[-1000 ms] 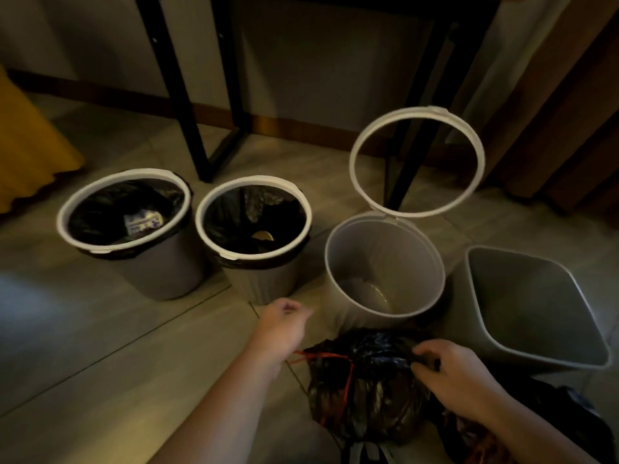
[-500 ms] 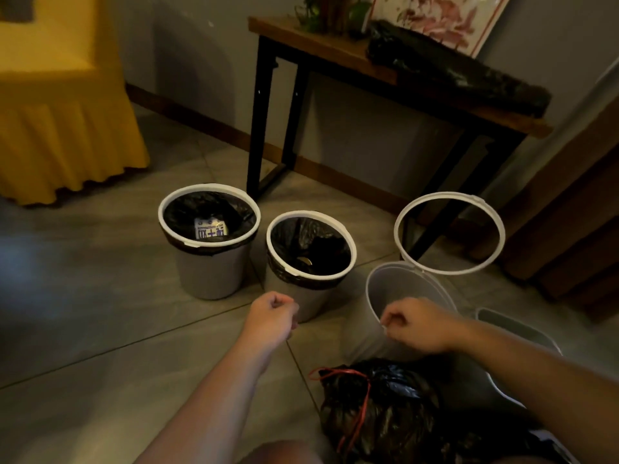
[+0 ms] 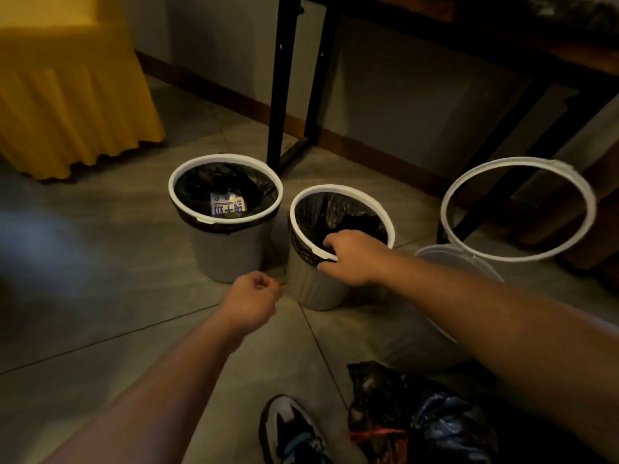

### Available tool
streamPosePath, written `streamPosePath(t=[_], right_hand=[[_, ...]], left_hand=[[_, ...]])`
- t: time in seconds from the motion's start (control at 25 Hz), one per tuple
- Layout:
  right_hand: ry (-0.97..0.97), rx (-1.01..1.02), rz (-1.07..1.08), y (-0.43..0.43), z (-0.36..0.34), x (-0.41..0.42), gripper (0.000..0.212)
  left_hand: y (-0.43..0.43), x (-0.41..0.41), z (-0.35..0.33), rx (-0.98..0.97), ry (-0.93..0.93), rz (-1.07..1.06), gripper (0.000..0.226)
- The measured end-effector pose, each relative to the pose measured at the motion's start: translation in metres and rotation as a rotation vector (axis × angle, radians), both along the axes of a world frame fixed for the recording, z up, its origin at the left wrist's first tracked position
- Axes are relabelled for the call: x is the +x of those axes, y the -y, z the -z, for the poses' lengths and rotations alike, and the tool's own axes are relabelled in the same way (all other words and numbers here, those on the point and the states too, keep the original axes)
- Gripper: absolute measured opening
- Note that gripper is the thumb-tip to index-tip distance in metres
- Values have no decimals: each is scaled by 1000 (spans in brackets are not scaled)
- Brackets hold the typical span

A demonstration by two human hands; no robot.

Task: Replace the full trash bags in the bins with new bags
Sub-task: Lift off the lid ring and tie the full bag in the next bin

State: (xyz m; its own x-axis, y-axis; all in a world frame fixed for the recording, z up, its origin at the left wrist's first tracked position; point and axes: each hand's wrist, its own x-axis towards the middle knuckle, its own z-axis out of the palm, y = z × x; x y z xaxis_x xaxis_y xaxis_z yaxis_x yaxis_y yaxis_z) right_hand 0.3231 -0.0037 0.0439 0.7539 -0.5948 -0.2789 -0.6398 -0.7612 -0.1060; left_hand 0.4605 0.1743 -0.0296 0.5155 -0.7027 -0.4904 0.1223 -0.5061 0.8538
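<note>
Surroundings. Tiled floor [image 3: 100,329], dim light. A yellow draped cloth [image 3: 67,95] at 10 o'clock hangs down to the floor. Black table legs [image 3: 279,78] stand at 12 o'clock behind the bins. They sit under a dark tabletop [image 3: 569,56] that runs off toward 2 o'clock; what lies on it is too dark to tell. A dark shoe [image 3: 291,426] is at 6 o'clock. A tied black bag [image 3: 395,396] with a red drawstring [image 3: 378,432] lies on the floor at 5 o'clock, just beside the shoe.

Obstruction. The right forearm crosses in front of the right bin [image 3: 459,259] at 2 o'clock and hides most of its body. Its white ring [image 3: 516,161] stands tipped up behind the mouth.

Bins. The left bin [image 3: 226,252] at 11 o'clock is pale and upright. Its black liner [image 3: 201,185] is clamped under a white rim, and a white packet with purple print [image 3: 227,205] lies inside. The middle bin [image 3: 318,289] at 12 o'clock is near the left bin and apart from it. It has the same kind of rim and a crumpled black liner.

Hands. Right hand [image 3: 351,256]: fingers curled over the near rim of the middle bin, thumb outside below the rim, gripping it. Left hand [image 3: 254,299]: a loose fist above the floor, in front of the gap between the left and middle bins. Nothing is seen in it and it touches neither bin.
</note>
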Motion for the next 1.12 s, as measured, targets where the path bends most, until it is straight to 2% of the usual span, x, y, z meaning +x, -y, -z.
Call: streamPosePath(t=[0.08,0.16,0.48,0.64,0.8,0.88,1.0,1.12], right_hand=[[52,-1,57,6,17,8,52],[104,-1,105,11,34,10,41],[349,93,196,25,81,9,14],[428,122,177,29,83,1,19],[473,178,215,29,76,0,21],[480,207,200,29,70,2,21],[471,220,190,29,53,3,23],[575,257,220,42,16,1,23]], left_hand=[[15,7,4,-8,47,-17,9],[35,6,6,-40,56,-32,10],[116,10,18,-66,-13,-151,9],[152,31,18,49,1,-198,11],[155,24,17,-26,-62,-306,8],[150,24,28,-2,0,-253,21],[149,30,39,-25,-172,-241,38],[157,34,43,-25,-268,-260,34]])
